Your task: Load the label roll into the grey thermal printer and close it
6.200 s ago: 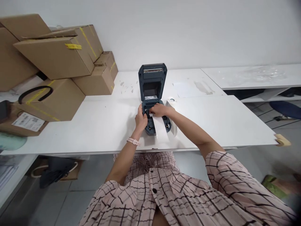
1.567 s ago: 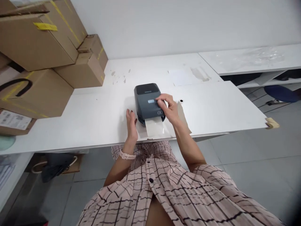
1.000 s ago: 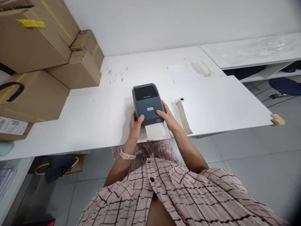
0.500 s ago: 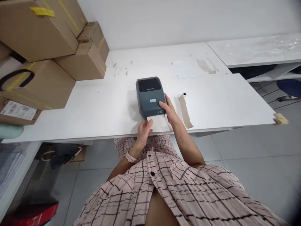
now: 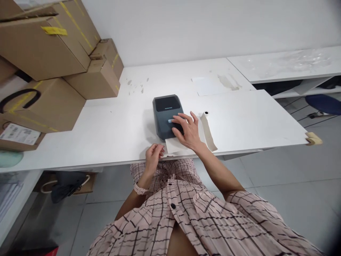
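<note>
A dark blue-grey label printer [image 5: 166, 124] stands on the white table, with a strip of white label paper [image 5: 174, 145] sticking out of its front. Over the printer's right side, my right hand [image 5: 188, 131] is open with fingers spread, a fingertip at the light blue button [image 5: 169, 121]. It holds nothing. Left of the paper, my left hand [image 5: 153, 156] rests near the table's front edge, its fingers curled together and nothing visible in them. To the right lies a small paper roll [image 5: 205, 114] with a beige strip [image 5: 209, 135] trailing toward the edge.
Cardboard boxes [image 5: 45, 101] are stacked at the left of the white table [image 5: 106, 142]. A sheet of white paper [image 5: 204, 86] lies farther back. The table's right corner carries a beige guard [image 5: 313, 138]. A dark blue seat [image 5: 322, 105] is at the far right.
My left hand has let go of the label paper and moved left. My right hand has moved from the printer's side to over its top, fingers now spread at the button.
</note>
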A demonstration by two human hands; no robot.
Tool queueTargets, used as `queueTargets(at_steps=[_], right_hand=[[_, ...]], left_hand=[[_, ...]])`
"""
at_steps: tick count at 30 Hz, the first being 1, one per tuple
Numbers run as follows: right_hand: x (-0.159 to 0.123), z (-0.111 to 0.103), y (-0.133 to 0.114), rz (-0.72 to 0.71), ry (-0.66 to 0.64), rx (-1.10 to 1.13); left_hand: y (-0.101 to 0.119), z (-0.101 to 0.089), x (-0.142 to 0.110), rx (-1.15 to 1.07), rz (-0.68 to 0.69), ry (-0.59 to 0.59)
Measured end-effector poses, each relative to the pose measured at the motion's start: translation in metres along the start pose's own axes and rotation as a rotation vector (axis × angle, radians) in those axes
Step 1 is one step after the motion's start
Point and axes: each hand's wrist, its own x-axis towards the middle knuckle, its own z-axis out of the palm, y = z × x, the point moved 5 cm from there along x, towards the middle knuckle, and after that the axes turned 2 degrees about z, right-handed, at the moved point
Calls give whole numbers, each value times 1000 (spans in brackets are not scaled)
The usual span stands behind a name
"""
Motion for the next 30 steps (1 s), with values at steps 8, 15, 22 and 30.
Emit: queueTargets(at_steps=[8, 15, 22, 30], right_hand=[[-1, 1, -9, 73, 76, 66], [-54, 6, 45, 527, 227, 512], [-51, 10, 48, 504, 253, 615], [23, -19, 39, 302, 239, 613]], left_hand=[[23, -8, 36, 56, 225, 190], [22, 19, 33, 16, 141, -8], [19, 21, 40, 67, 248, 66], [89, 6, 78, 16, 471, -25]])
